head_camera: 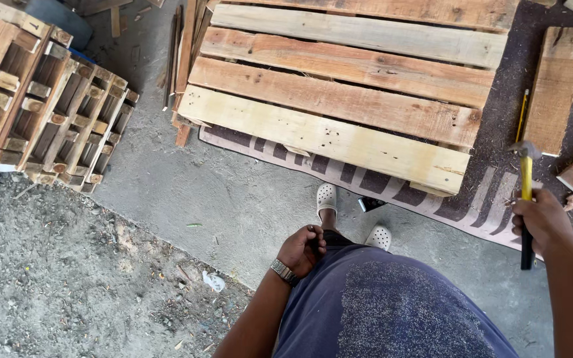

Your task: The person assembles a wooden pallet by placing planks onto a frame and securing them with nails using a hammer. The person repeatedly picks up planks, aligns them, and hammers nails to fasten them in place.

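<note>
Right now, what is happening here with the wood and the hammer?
A person stands on the concrete floor beside a wooden pallet that lies flat on a striped mat. The right hand holds a yellow-handled hammer, head up. The left hand, with a wristwatch, is closed near the waist. More pallets are stacked at the left.

Pallet (339,99) far edge beyond the frame; left hand (302,250) fingers curled under.
</note>
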